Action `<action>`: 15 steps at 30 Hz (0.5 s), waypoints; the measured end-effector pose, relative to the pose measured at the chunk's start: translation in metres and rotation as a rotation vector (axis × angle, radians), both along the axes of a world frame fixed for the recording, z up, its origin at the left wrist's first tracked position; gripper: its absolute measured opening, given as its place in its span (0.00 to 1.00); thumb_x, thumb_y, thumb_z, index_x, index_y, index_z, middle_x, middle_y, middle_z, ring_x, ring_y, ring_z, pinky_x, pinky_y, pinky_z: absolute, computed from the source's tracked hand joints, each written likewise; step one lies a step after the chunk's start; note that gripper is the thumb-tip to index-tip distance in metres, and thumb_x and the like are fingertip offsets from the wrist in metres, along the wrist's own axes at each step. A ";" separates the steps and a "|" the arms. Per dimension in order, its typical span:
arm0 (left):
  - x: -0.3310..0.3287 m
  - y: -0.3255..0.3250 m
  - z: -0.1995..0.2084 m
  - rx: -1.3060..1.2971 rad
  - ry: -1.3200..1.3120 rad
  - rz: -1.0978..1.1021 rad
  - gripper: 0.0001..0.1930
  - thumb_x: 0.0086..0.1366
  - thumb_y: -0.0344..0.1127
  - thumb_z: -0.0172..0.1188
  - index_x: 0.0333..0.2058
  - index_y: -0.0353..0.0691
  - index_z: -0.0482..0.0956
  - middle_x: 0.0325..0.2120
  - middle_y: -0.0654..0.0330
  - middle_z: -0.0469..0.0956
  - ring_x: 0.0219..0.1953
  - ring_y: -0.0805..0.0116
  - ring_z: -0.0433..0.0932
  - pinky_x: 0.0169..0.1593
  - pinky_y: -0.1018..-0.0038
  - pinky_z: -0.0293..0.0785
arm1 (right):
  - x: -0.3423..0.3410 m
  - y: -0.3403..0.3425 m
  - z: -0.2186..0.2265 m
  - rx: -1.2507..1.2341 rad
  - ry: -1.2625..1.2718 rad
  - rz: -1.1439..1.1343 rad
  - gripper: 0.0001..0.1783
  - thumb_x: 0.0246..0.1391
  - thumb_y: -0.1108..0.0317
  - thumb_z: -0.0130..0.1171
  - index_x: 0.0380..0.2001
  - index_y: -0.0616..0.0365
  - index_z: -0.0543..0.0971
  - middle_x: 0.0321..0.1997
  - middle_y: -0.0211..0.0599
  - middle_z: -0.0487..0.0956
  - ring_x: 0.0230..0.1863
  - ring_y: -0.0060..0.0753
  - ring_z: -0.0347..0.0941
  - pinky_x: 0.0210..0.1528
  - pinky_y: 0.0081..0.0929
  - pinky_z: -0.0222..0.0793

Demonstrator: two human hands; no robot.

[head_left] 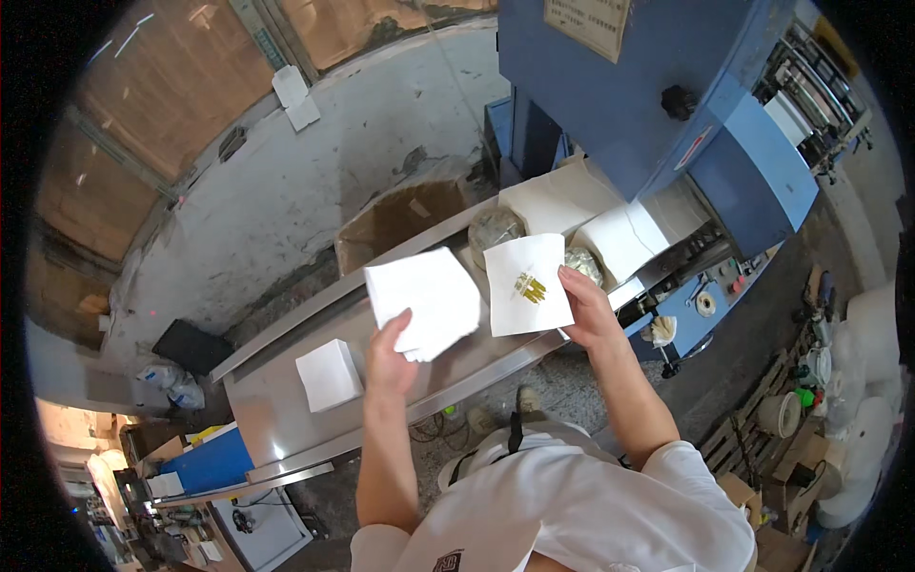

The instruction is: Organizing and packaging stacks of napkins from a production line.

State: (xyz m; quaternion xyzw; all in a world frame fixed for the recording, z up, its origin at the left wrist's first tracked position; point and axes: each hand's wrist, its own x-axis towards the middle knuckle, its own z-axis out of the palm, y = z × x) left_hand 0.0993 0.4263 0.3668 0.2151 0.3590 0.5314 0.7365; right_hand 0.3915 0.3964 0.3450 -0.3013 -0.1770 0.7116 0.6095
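My left hand (391, 355) is closed on a loose stack of white paper sheets (429, 297), held a little above a metal table (276, 410). The stack's edges are uneven, with corners fanned out. At the right, my right hand (589, 303) pinches the right edge of a white printed sheet (515, 262) that bears a yellow-green picture in its middle. The two papers are apart, a narrow gap between them. Left of my left hand, a neat pile of white paper (328, 375) lies on the table.
A blue machine (591, 105) stands at the far right, with white paper web (620, 238) coming out beneath it. Behind the table is an open cardboard box (400, 221). A blue tool shelf (701, 319) holds tape and tools. Pallets and boxes (772, 429) crowd the right floor.
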 end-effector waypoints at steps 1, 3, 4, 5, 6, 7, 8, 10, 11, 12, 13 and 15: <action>-0.004 0.008 0.008 -0.016 0.038 0.037 0.28 0.62 0.29 0.54 0.60 0.27 0.61 0.56 0.49 0.69 0.58 0.53 0.70 0.60 0.58 0.68 | 0.002 -0.001 0.000 -0.002 0.011 -0.022 0.17 0.63 0.65 0.52 0.50 0.64 0.73 0.48 0.39 0.79 0.48 0.32 0.77 0.53 0.31 0.73; -0.020 0.038 0.013 0.068 0.042 0.071 0.27 0.63 0.30 0.55 0.59 0.26 0.63 0.55 0.49 0.71 0.57 0.53 0.71 0.60 0.57 0.67 | 0.001 -0.002 0.003 0.000 0.024 -0.033 0.17 0.63 0.65 0.52 0.50 0.64 0.73 0.48 0.40 0.79 0.48 0.32 0.77 0.53 0.32 0.73; -0.032 0.058 0.011 0.105 0.031 0.097 0.26 0.63 0.31 0.55 0.58 0.26 0.64 0.54 0.49 0.72 0.56 0.53 0.72 0.60 0.56 0.68 | -0.001 -0.003 0.010 0.018 0.030 -0.014 0.17 0.63 0.66 0.52 0.50 0.65 0.73 0.49 0.40 0.79 0.48 0.33 0.77 0.53 0.32 0.73; -0.038 0.079 0.012 0.107 0.051 0.098 0.25 0.63 0.32 0.56 0.57 0.26 0.66 0.53 0.49 0.73 0.54 0.53 0.73 0.59 0.57 0.68 | 0.000 -0.004 0.013 0.032 0.032 -0.002 0.17 0.63 0.66 0.52 0.51 0.65 0.72 0.49 0.40 0.79 0.49 0.33 0.77 0.54 0.33 0.73; -0.041 0.100 0.013 0.110 0.070 0.096 0.24 0.63 0.33 0.56 0.56 0.27 0.67 0.51 0.49 0.74 0.53 0.54 0.74 0.58 0.58 0.69 | 0.003 -0.006 0.011 0.034 0.029 -0.001 0.17 0.63 0.66 0.52 0.51 0.65 0.72 0.49 0.40 0.79 0.49 0.33 0.77 0.54 0.33 0.73; -0.050 0.119 0.005 0.200 0.165 0.099 0.23 0.65 0.36 0.55 0.54 0.25 0.68 0.50 0.48 0.75 0.51 0.54 0.76 0.56 0.62 0.70 | 0.002 -0.006 0.011 0.037 0.020 0.002 0.17 0.62 0.66 0.52 0.51 0.65 0.73 0.49 0.41 0.79 0.49 0.33 0.77 0.53 0.33 0.74; -0.054 0.126 -0.003 0.194 0.641 0.200 0.24 0.66 0.37 0.54 0.54 0.24 0.67 0.50 0.48 0.75 0.51 0.56 0.76 0.55 0.64 0.70 | 0.002 -0.006 0.010 0.036 0.010 -0.001 0.17 0.62 0.66 0.52 0.51 0.65 0.73 0.49 0.41 0.79 0.49 0.34 0.77 0.53 0.32 0.74; -0.049 0.128 -0.016 0.286 0.994 0.306 0.27 0.68 0.41 0.54 0.57 0.24 0.65 0.51 0.47 0.74 0.51 0.60 0.75 0.57 0.68 0.68 | 0.000 -0.007 0.012 0.026 -0.034 -0.011 0.16 0.62 0.66 0.53 0.49 0.64 0.74 0.47 0.39 0.79 0.46 0.31 0.78 0.51 0.29 0.74; -0.037 0.113 -0.027 0.383 0.997 0.286 0.28 0.68 0.42 0.54 0.58 0.26 0.64 0.52 0.48 0.74 0.52 0.61 0.74 0.58 0.69 0.67 | 0.003 -0.005 0.007 0.033 -0.108 -0.033 0.15 0.62 0.65 0.54 0.47 0.64 0.75 0.44 0.37 0.80 0.44 0.28 0.77 0.48 0.27 0.74; -0.008 0.085 -0.021 0.475 1.001 0.254 0.29 0.68 0.43 0.55 0.60 0.27 0.62 0.53 0.49 0.73 0.53 0.63 0.74 0.59 0.70 0.66 | 0.000 -0.006 0.013 -0.023 -0.164 -0.049 0.15 0.62 0.65 0.54 0.46 0.64 0.75 0.43 0.36 0.80 0.43 0.27 0.77 0.46 0.26 0.74; 0.010 0.058 -0.021 0.426 0.899 0.110 0.30 0.69 0.45 0.54 0.61 0.29 0.61 0.53 0.50 0.73 0.53 0.63 0.73 0.59 0.71 0.66 | -0.007 -0.007 0.021 -0.080 -0.216 -0.051 0.14 0.62 0.65 0.54 0.45 0.64 0.76 0.41 0.35 0.80 0.41 0.25 0.77 0.44 0.25 0.74; 0.044 0.011 -0.030 0.195 0.645 -0.150 0.31 0.70 0.48 0.52 0.62 0.31 0.60 0.55 0.53 0.72 0.55 0.64 0.72 0.60 0.69 0.66 | -0.015 -0.007 0.018 -0.076 -0.278 0.019 0.13 0.63 0.63 0.54 0.43 0.62 0.77 0.35 0.32 0.80 0.35 0.22 0.77 0.37 0.22 0.72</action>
